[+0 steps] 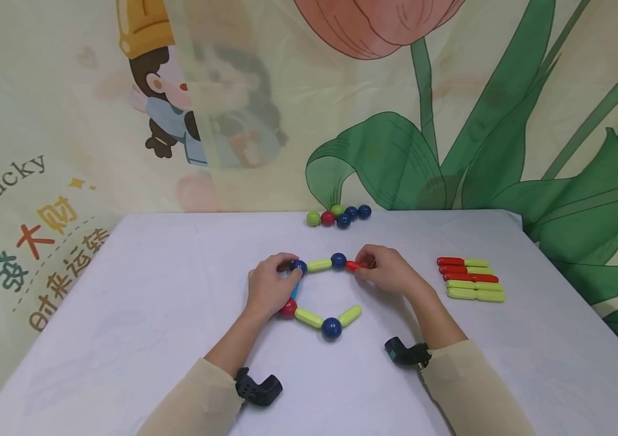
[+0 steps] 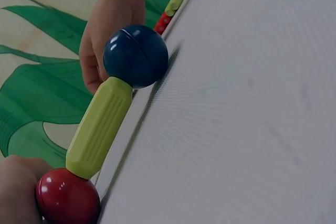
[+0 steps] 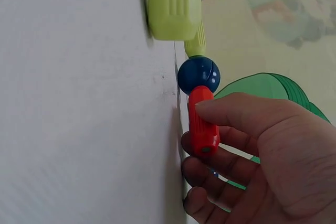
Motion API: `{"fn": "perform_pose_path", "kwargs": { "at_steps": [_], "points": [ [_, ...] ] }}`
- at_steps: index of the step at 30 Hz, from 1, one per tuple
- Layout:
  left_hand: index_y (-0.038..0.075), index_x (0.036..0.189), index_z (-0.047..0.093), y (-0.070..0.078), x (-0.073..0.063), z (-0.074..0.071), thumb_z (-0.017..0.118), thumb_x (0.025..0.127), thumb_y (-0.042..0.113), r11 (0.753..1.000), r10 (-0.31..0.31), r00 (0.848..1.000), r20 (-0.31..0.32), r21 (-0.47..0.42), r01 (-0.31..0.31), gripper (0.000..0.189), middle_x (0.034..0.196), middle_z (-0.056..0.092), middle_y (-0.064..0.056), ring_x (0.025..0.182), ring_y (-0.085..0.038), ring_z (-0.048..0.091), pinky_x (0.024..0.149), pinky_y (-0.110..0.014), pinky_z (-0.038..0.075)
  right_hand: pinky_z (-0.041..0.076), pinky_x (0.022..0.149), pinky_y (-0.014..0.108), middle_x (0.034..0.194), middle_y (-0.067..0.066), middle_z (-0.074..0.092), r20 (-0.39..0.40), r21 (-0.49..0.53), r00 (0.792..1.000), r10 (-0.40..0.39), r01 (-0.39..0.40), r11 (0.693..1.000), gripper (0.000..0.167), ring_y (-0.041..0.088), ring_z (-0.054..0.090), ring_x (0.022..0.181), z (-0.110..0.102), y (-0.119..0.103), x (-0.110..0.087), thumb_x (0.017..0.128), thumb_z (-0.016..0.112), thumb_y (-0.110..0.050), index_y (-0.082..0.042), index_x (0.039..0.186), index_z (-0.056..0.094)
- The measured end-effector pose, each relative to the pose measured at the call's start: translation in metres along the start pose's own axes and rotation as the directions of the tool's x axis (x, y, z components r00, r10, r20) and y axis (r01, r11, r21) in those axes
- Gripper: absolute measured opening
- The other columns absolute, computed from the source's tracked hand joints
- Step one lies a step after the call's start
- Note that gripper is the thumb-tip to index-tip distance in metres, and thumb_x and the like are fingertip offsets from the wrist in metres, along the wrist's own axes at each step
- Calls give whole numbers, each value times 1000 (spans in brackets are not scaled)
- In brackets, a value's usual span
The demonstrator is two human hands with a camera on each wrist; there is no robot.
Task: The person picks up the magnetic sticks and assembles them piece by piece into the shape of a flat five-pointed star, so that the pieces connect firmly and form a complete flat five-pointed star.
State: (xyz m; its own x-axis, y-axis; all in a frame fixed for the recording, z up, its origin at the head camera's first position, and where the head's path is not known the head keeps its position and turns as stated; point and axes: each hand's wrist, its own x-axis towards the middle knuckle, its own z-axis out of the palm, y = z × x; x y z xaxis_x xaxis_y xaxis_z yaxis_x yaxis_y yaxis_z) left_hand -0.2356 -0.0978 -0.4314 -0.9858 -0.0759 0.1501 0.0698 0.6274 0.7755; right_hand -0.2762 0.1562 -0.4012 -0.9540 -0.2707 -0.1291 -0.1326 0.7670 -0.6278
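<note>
On the white table lies a partly ringed chain of coloured rods and balls. My left hand (image 1: 270, 286) holds the dark blue ball (image 1: 300, 267) at its upper left corner, thumb against it. From there a light blue rod (image 1: 295, 290), partly behind the hand, leads to a red ball (image 1: 288, 308). Then come a yellow-green rod (image 1: 309, 318), a dark blue ball (image 1: 332, 328) and a yellow-green rod (image 1: 350, 315) with a free end. Along the far side, another yellow-green rod (image 1: 319, 265) meets a dark blue ball (image 1: 338, 261). My right hand (image 1: 387, 269) pinches the red rod (image 3: 202, 121) joined to that ball.
To the right, several red and yellow-green rods (image 1: 474, 296) lie side by side in rows. Green, red and dark blue balls (image 1: 344, 221) cluster at the table's far edge, before a printed cloth backdrop (image 1: 265, 181). Both wrists carry black cameras (image 1: 407, 352).
</note>
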Motion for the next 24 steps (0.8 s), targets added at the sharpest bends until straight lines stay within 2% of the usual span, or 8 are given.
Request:
{"fn": "perform_pose_path", "kwargs": {
  "at_steps": [3, 6, 9, 12, 15, 20, 24],
  "points": [
    [17, 113, 75, -1, 0, 1, 69, 93, 29, 1000, -2, 1000, -11, -2, 2, 24, 107, 75, -3, 106, -23, 66, 99, -46, 37, 53, 77, 32, 106, 11, 68, -11, 1, 1000, -3, 3, 1000, 20, 25, 59, 93, 2, 0, 0, 94, 69, -11, -6, 113, 69],
    [17, 103, 76, -2, 0, 1, 67, 93, 32, 1000, 21, 1000, -11, 15, -21, 20, 92, 72, -1, 92, -20, 64, 96, -44, 37, 55, 81, 34, 111, 11, 69, -21, 3, 1000, -10, 10, 1000, 20, 25, 60, 96, 4, -2, 0, 94, 69, -10, -8, 115, 70],
    [17, 95, 76, -1, -1, 2, 65, 95, 32, 998, 57, 998, 21, 31, -58, 19, 80, 69, 2, 82, -18, 60, 93, -43, 36, 55, 86, 36, 115, 10, 70, -22, 17, 999, -23, 24, 1000, 21, 26, 60, 98, 7, -5, 0, 94, 70, -10, -10, 115, 71],
    [16, 94, 77, 0, -2, 1, 63, 96, 33, 996, 79, 995, 66, 25, -81, 22, 74, 66, 3, 78, -17, 58, 92, -42, 35, 55, 89, 37, 117, 9, 70, -6, 37, 999, -31, 32, 999, 20, 25, 60, 99, 11, -8, 0, 94, 71, -10, -13, 114, 72],
    [16, 98, 78, 1, -3, -1, 63, 96, 32, 997, 79, 992, 94, -1, -79, 22, 79, 68, 3, 81, -17, 58, 92, -40, 37, 55, 89, 36, 117, 7, 70, 18, 53, 999, -32, 31, 998, 20, 25, 60, 99, 13, -12, 0, 94, 72, -11, -15, 113, 73],
    [18, 116, 75, 2, 0, -2, 66, 97, 27, 995, 77, 982, 173, -77, -64, 23, 107, 73, 0, 99, -19, 62, 96, -41, 49, 55, 84, 32, 117, 6, 71, 64, 62, 996, -64, 60, 996, 21, 23, 60, 96, 15, -17, -1, 94, 72, -11, -15, 115, 73],
    [23, 129, 70, 4, 2, -3, 69, 97, 29, 996, 84, 959, 272, -46, -74, 33, 119, 72, 1, 110, -19, 63, 109, -51, 39, 54, 80, 30, 118, 5, 71, 83, 61, 993, -89, 84, 995, 24, 22, 60, 93, 18, -20, -2, 95, 72, -11, -15, 118, 73]
  ]
}}
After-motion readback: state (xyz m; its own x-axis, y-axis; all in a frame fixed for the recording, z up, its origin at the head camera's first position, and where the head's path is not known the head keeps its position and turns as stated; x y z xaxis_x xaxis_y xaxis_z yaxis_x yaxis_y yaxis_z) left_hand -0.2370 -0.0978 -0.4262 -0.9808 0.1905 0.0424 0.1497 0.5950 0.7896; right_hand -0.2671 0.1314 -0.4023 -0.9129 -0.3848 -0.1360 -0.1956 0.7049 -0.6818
